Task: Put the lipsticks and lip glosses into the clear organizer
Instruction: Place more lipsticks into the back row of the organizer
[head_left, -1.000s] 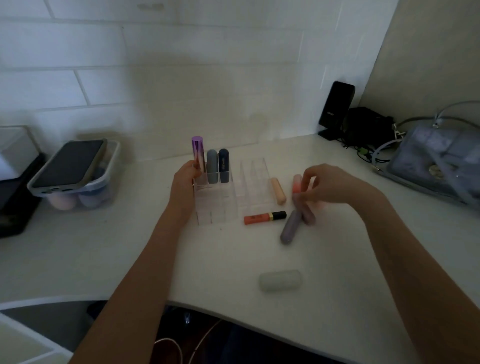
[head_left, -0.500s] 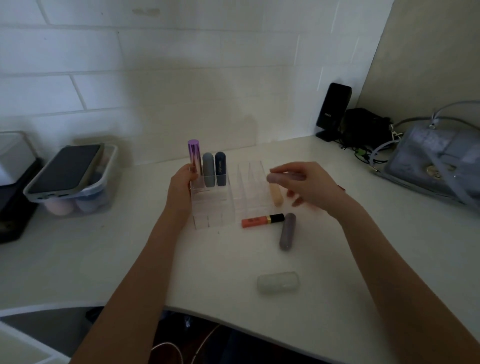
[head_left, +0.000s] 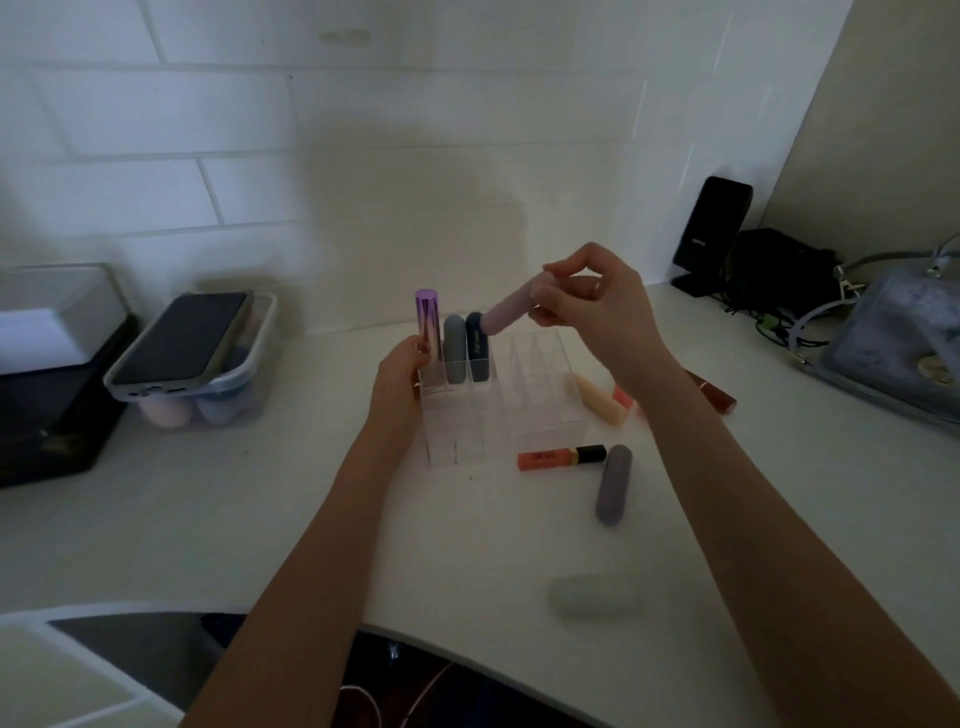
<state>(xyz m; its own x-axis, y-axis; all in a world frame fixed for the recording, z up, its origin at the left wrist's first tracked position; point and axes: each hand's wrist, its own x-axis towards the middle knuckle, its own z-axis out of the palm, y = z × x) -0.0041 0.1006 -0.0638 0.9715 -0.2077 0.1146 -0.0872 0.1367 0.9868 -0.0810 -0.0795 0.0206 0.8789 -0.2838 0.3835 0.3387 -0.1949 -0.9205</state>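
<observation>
The clear organizer (head_left: 540, 410) stands mid-table. In its back row stand a purple lipstick (head_left: 428, 322), a grey one (head_left: 454, 348) and a dark blue one (head_left: 477, 345). My left hand (head_left: 402, 371) grips the organizer's left side. My right hand (head_left: 592, 301) holds a mauve lipstick (head_left: 506, 316) tilted above the back row, its lower end beside the dark blue one. On the table to the right lie a cream tube (head_left: 597, 399), an orange lip gloss (head_left: 561, 456), a grey-purple lipstick (head_left: 613, 484), a dark red gloss (head_left: 714, 392) and a pale green tube (head_left: 595, 595).
A phone (head_left: 182, 338) lies on a clear tub of sponges (head_left: 200, 405) at the left, beside a black box (head_left: 57, 410). A black speaker (head_left: 709, 234), cables and a grey handbag (head_left: 893, 343) fill the back right. The table's front edge (head_left: 467, 642) curves near me.
My right hand has picked the mauve lipstick up from the table on the right and carried it up and left over the organizer. My left hand has stayed on the organizer.
</observation>
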